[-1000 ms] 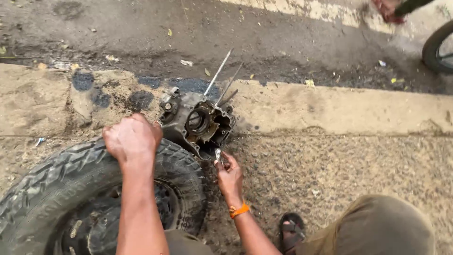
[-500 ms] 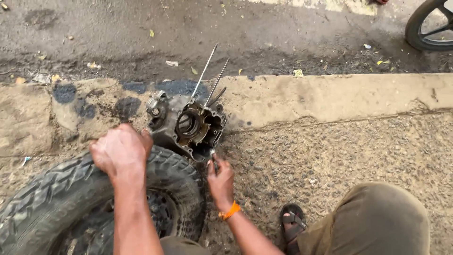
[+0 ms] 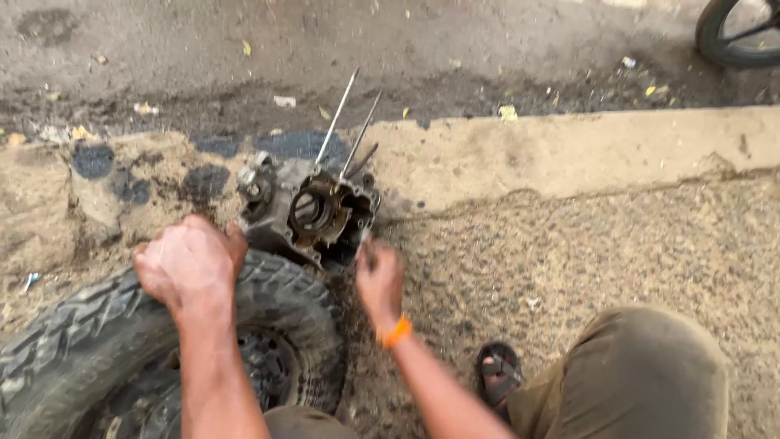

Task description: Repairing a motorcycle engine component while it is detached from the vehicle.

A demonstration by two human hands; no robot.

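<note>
Two bare hands work a greasy engine case (image 3: 313, 213) propped on the upper edge of a knobby tyre (image 3: 97, 341) at a concrete kerb (image 3: 569, 150). Left hand (image 3: 188, 264) presses on the tyre just beside the case, fingers curled; whether its grip encloses anything cannot be told. Right hand (image 3: 379, 280), an orange band (image 3: 394, 332) at its wrist, is clenched on a small tool (image 3: 367, 244) at the case's right edge. Three thin rods (image 3: 345, 122) jut up toward the road. Open gravel (image 3: 585, 244) lies to the right; a sandalled foot (image 3: 498, 375) rests below.
</note>
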